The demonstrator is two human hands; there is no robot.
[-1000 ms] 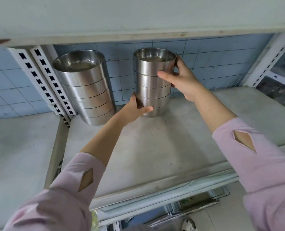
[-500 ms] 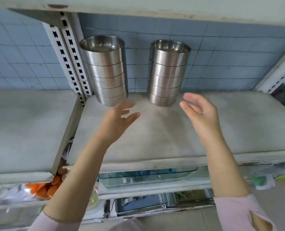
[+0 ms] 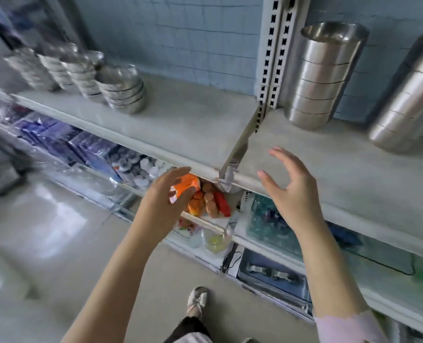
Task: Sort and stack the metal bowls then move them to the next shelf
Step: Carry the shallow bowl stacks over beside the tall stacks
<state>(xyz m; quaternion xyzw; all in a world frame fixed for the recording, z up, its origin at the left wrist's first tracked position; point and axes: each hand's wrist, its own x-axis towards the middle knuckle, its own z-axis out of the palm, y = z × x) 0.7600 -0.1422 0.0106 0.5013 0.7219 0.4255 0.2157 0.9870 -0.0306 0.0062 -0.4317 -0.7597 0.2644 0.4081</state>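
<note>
Two tall stacks of straight-sided metal bowls stand on the right shelf (image 3: 329, 164): one stack (image 3: 324, 78) beside the slotted upright, the other stack (image 3: 408, 100) at the right edge of the view. On the left shelf (image 3: 185, 125) several shorter stacks of rounded metal bowls (image 3: 121, 87) stand in a blurred row running to the far left. My left hand (image 3: 165, 201) hangs in front of the shelf edge, fingers relaxed and holding nothing. My right hand (image 3: 289, 191) hovers over the front of the right shelf, fingers spread and holding nothing.
A slotted white upright (image 3: 272, 53) divides the two shelves. Below are lower shelves with orange and red packets (image 3: 200, 201), glass containers (image 3: 267, 219) and wrapped goods (image 3: 57, 139). The floor (image 3: 44, 243) lies at the left, with my shoe (image 3: 196, 300) at the bottom.
Both hands let go of the second tall stack and drew back from it. The view swung left, bringing the left shelf's rounded bowl stacks into sight.
</note>
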